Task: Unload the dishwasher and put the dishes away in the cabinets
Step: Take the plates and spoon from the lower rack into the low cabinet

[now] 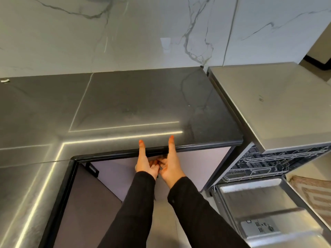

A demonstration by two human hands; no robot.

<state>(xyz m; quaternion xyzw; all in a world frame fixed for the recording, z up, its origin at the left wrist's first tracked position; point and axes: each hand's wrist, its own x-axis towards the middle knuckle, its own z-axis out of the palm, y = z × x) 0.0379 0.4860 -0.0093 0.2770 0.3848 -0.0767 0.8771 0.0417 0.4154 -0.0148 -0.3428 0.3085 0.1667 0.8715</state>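
dark countertop (125, 104) edge hides both hands' (159, 163) curled fingers; grip unclear; dishwasher (268, 161) open.

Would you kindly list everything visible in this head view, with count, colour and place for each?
countertop: one, dark grey, L-shaped, centre and left.
wall: one, white marble with grey veins, behind the counter.
dishwasher: one, steel grey, right of the counter, door open.
dishwasher door: one, steel, lowered at bottom right.
racks: wire, pale grey, inside the dishwasher; contents unclear.
cabinet fronts: pale lilac, under the counter.
rug: one, beige patterned, far right floor.
left hand: under the counter edge, thumb up.
right hand: beside it, thumb up.
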